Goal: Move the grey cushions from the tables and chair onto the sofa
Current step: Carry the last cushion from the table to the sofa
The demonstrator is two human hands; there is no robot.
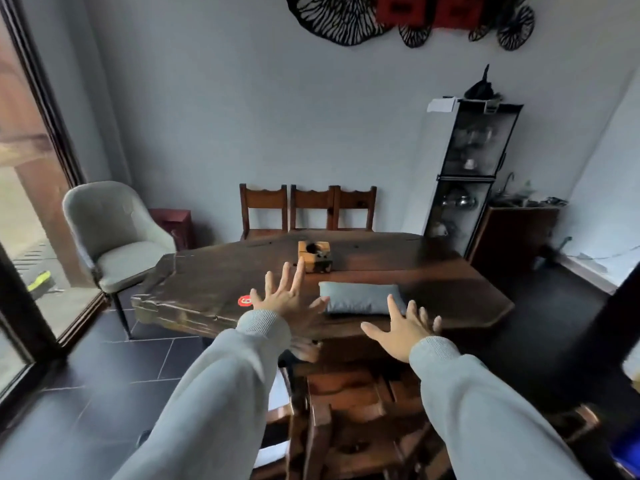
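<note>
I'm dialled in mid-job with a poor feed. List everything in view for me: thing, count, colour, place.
cushion: 1, grey, on table, near edge
table: 1, dark wood, centre
wooden box: 1, tan, on table beyond cushion
sticker: 1, red, on table, left of cushion
armchair: 1, grey, left by window, seat bare
wooden chairs: 3, brown, against far wall
glass cabinet: 1, black, right
wall art: black and red, top
left hand: open, fingers spread, above table
right hand: open, just short of cushion
</note>
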